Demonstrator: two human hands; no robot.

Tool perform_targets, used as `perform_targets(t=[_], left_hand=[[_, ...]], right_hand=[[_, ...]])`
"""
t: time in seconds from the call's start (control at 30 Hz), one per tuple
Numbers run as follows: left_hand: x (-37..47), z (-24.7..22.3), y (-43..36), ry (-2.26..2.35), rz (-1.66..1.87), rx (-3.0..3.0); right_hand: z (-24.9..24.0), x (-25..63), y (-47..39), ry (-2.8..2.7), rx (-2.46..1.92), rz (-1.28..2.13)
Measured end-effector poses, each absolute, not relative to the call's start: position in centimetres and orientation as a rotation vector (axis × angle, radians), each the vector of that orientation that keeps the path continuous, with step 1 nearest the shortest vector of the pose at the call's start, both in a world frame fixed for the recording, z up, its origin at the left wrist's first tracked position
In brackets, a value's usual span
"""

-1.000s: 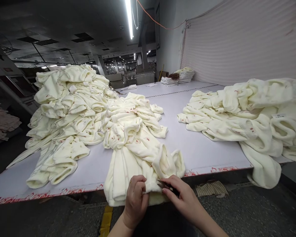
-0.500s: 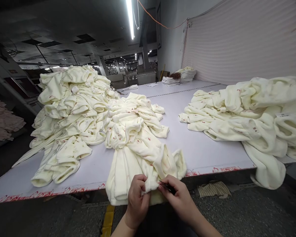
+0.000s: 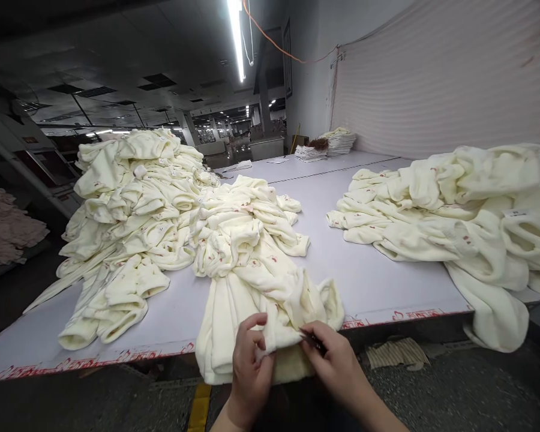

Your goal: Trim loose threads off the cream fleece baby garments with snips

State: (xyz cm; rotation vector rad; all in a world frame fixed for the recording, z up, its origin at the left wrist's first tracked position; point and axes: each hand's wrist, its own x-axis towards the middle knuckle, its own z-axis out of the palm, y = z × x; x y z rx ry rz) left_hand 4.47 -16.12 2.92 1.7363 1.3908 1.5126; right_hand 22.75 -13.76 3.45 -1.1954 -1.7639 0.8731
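A cream fleece garment (image 3: pixel 270 264) with small reddish prints lies bunched at the table's front edge, its near end hanging over. My left hand (image 3: pixel 252 360) pinches the garment's near edge between thumb and fingers, the index finger raised and curled. In my right hand (image 3: pixel 328 354) is a small dark tool with a pointed tip, which looks like thread snips (image 3: pixel 314 342); most of it is hidden by the fingers. Its tip is at the garment's edge, to the right of my left hand. A strip of fabric is stretched between the two hands.
A tall heap of similar garments (image 3: pixel 139 198) stands on the left of the white table (image 3: pixel 328 270). Another pile (image 3: pixel 436 210) lies on the right, partly hanging over the edge. Folded stacks (image 3: pixel 339 142) are at the back. A pink heap (image 3: pixel 9 228) is at far left.
My right hand has moved slightly right, away from my left hand, and more of the garment's edge shows between them. My left fingers have lifted a little. The view has shifted slightly.
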Motion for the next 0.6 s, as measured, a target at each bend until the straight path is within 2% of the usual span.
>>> perform_targets(t=[0.2,0.3,0.4,0.5,0.6], left_hand=[[4.5,4.7,-14.8,1.151,1.238,1.084],[4.7,5.1,-14.2,1.075,1.245,0.983],[4.9,5.3,-14.0,1.027,1.246,0.927],[4.9,5.6,-13.8,0.984,1.23,0.878],[4.9,5.8,-13.6,0.975,1.222,0.853]], right_hand=[[5.1,23.6,-11.4,-1.789,-1.333,0.717],[5.9,23.9,-11.8,-1.951,-1.232,0.726],[6.2,23.7,-12.5,-2.055,-1.147,0.597],[6.0,23.3,-12.5,-2.068,-1.155,0.487],[5.7,23.4,-12.1,-2.034,-1.192,0.521]])
